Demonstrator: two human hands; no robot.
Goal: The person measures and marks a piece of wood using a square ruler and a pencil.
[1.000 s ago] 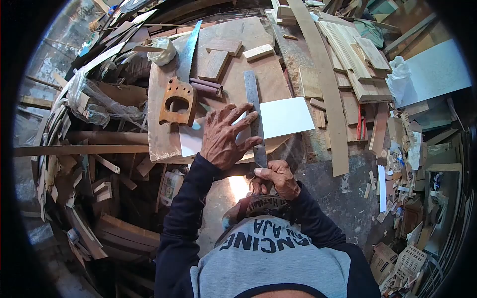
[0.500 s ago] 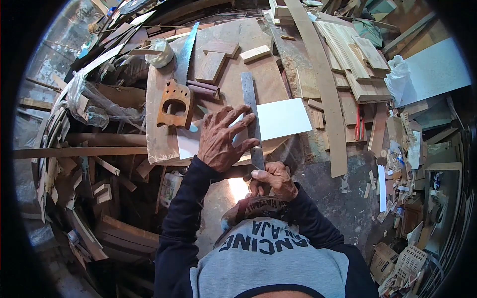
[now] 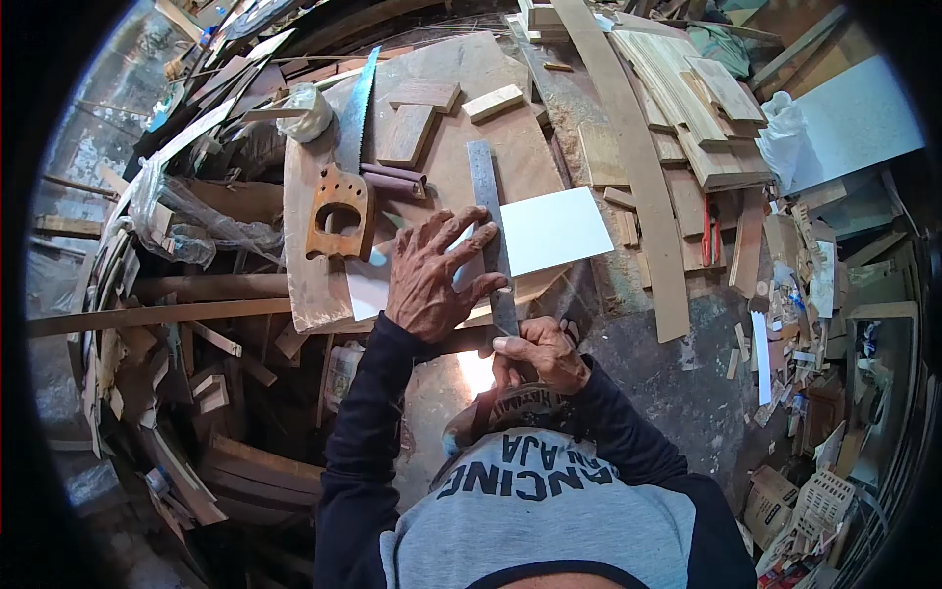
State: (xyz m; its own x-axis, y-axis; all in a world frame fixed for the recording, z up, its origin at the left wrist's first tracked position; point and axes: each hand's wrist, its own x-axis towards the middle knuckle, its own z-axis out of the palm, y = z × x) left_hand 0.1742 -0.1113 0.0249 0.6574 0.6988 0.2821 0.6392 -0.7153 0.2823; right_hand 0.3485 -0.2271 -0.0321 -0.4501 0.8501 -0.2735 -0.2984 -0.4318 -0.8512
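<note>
My left hand lies with fingers spread over a white sheet, its fingertips pressing on a metal ruler. The ruler crosses the sheet, which shows on both sides of it. At the ruler's near end, beside the board's front edge, my right hand is closed with the thumb laid forward. What its fingers grip is hidden. Left of my left hand, a handsaw with a wooden handle lies on the wooden board.
Wood blocks, brown rolled pieces and a whitish container sit on the board. To the right are a long strip, stacked planks and a red-handled tool. Scrap wood crowds the left.
The view has shifted slightly. Both hands keep nearly the same places on and beside the ruler, and the sheet stays under it.
</note>
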